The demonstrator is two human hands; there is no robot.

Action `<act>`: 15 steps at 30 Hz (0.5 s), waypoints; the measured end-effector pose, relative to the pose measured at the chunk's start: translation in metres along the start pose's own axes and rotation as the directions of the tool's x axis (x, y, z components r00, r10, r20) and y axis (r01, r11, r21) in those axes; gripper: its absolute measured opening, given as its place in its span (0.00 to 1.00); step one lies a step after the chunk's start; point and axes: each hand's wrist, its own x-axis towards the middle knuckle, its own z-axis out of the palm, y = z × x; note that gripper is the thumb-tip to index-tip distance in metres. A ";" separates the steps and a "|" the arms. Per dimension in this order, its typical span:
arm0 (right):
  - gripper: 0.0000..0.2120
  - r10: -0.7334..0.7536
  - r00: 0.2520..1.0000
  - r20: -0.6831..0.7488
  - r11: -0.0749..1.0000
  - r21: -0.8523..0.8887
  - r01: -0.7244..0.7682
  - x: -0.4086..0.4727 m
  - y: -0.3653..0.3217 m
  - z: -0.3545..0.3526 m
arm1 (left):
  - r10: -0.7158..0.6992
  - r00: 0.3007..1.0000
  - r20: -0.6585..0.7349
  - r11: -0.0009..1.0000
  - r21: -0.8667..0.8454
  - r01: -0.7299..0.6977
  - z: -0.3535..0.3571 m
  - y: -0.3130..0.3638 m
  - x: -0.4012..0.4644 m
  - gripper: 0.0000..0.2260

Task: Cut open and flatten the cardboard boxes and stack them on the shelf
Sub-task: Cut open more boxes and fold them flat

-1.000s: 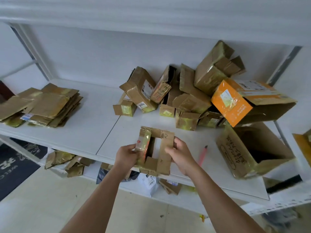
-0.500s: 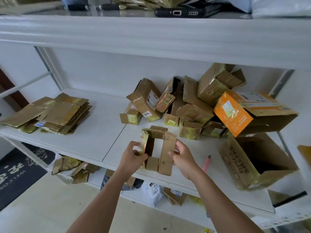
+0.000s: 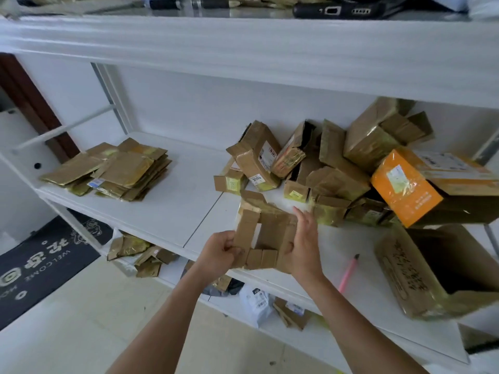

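Flattening a small brown cardboard box at the front edge of the white middle shelf.

A second ago the box stood open as a square tube between both hands; now its walls have collapsed almost flat, flaps splayed, so the folding step looks nearly finished. The left hand grips the box's lower left corner with curled fingers, while the right hand presses straight fingers against its right side, thumb underneath. It is held just above the shelf. By my reckoning it goes next onto the pile of flattened brown cardboard, well apart to the left. The heap of uncut brown boxes behind suggests plenty remains, and the pink pen-shaped cutter lies beside the right wrist.
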 end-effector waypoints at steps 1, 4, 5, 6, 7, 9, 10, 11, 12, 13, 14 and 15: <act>0.38 -0.068 0.997 0.024 0.990 -0.121 0.070 -0.001 -0.002 0.003 | -0.003 1.000 -0.019 1.000 -0.001 0.003 -0.001 -0.001 0.000 0.19; 0.32 -0.123 0.992 0.005 0.884 -0.455 0.112 0.000 -0.009 0.007 | -0.010 0.998 -0.060 0.998 0.062 0.014 -0.006 0.000 0.001 0.15; 0.30 -0.144 0.990 -0.012 0.845 -0.522 0.117 0.002 -0.010 0.006 | -0.003 0.998 -0.064 0.995 0.100 0.009 -0.008 0.000 0.001 0.13; 0.29 -0.162 0.987 -0.017 0.813 -0.569 0.123 0.004 -0.012 0.006 | 0.004 0.998 -0.066 0.991 0.132 0.005 -0.009 0.002 0.001 0.13; 0.30 -0.176 0.984 -0.014 0.790 -0.599 0.133 0.006 -0.014 0.004 | 0.007 0.998 -0.065 0.988 0.153 0.003 -0.009 0.003 0.000 0.12; 0.30 -0.201 0.980 -0.004 0.768 -0.622 0.155 0.008 -0.019 0.000 | 0.016 0.998 -0.060 0.981 0.194 -0.004 -0.010 0.005 -0.001 0.10; 0.30 -0.221 0.975 -0.005 0.772 -0.612 0.172 0.008 -0.021 -0.002 | 0.027 0.998 -0.057 0.977 0.214 -0.014 -0.010 0.006 -0.001 0.08; 0.29 -0.240 0.971 -0.002 0.785 -0.589 0.193 0.007 -0.023 -0.005 | 0.042 0.998 -0.055 0.974 0.224 -0.029 -0.011 0.008 0.000 0.08; 0.27 -0.237 0.971 0.010 0.807 -0.555 0.203 0.005 -0.024 -0.008 | 0.049 0.997 -0.056 0.974 0.224 -0.036 -0.012 0.010 0.001 0.07; 0.25 -0.234 0.972 0.026 0.828 -0.519 0.213 0.003 -0.025 -0.010 | 0.052 0.997 -0.065 0.975 0.219 -0.037 -0.013 0.014 0.002 0.08; 0.23 -0.225 0.973 0.049 0.848 -0.482 0.220 0.001 -0.024 -0.012 | 0.053 0.995 -0.089 0.976 0.216 -0.032 -0.014 0.017 0.003 0.11; 0.19 -0.227 0.972 0.066 0.868 -0.440 0.232 0.001 -0.022 -0.014 | 0.051 0.989 -0.138 0.978 0.209 -0.021 -0.014 0.020 0.004 0.13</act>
